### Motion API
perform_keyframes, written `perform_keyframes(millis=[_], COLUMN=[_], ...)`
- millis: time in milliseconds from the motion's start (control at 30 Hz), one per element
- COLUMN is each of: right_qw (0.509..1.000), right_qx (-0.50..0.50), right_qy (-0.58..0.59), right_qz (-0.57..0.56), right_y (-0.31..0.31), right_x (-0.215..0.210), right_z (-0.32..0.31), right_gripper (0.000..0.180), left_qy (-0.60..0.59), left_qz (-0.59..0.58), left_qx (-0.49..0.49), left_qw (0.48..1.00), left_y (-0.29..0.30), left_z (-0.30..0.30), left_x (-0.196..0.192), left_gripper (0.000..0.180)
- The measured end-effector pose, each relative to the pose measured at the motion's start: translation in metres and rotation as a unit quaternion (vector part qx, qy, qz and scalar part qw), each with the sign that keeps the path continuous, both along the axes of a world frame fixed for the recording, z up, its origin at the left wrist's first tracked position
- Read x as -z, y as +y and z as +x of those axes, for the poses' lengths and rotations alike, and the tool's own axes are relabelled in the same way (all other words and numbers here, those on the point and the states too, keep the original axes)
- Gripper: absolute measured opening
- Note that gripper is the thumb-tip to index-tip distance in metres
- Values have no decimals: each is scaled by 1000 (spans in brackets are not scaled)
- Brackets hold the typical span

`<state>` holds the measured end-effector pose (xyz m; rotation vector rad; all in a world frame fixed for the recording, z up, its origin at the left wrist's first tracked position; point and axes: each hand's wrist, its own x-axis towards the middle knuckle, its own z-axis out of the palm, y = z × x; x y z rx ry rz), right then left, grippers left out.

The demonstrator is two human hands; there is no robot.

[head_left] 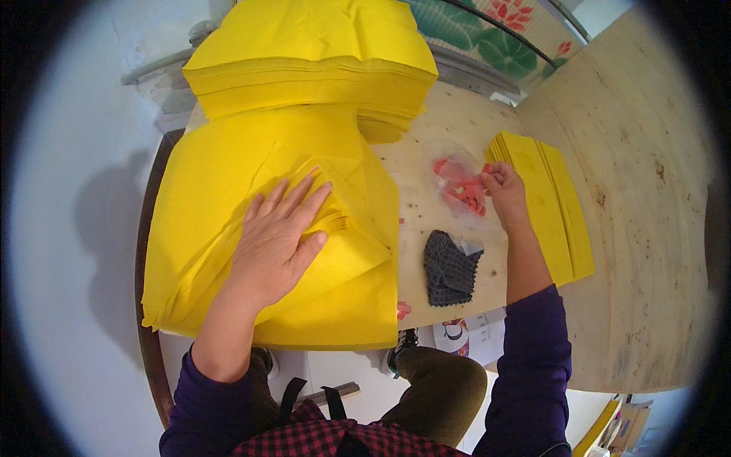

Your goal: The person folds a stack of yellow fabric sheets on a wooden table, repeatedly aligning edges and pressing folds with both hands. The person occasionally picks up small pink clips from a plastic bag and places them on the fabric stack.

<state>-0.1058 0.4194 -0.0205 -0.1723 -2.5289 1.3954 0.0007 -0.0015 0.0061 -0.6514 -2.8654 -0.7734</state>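
My left hand (278,242) lies flat with its fingers apart on a loose pile of yellow fabric sheets (343,297), some folded over at a corner beneath it. To the right, my right hand (505,192) has its thumb and fingertips pinched on a red strip (485,177). The strip is at the edge of a clear plastic bag (466,217), which has more red pieces (461,190) in it. What exactly the red pieces are, I cannot make out. A folded dark grey textured cloth (451,270) sits just below the bag.
A tall stack of yellow sheets (304,84) stands at the far left. Folded yellow bundles (541,209) lie right of my hand on the wooden table (415,183). An upright wooden board (632,213) bounds the right side. My legs are below the near edge.
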Motion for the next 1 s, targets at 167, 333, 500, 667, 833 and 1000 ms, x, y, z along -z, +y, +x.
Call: perform_keyframes(millis=[167, 333, 500, 667, 833, 1000], right_qw=[987, 982, 995, 990, 978, 977], right_qx=[-3, -16, -37, -88, -158, -175], right_qy=[6, -40, -91, -79, -94, -97], right_qz=[158, 185, -30, -76, -96, -71], right_y=[28, 27, -10, -61, -104, -137], right_x=[19, 15, -30, -56, -52, -39], right_z=[-13, -2, 29, 81, 139, 179], right_gripper=[14, 12, 11, 12, 12, 8], left_qy=[-1, 9, 19, 44, 42, 26], left_qz=[4, 0, 2, 11, 10, 16], left_qx=[-1, 0, 0, 2, 2, -5], left_qw=[1000, 1000, 1000, 999, 999, 1000], left_y=[0, 0, -1, -1, -1, 0], left_z=[0, 0, 0, -1, -1, -2], left_x=[1, 3, 3, 5, 11, 13], left_gripper=[59, 59, 59, 57, 59, 61])
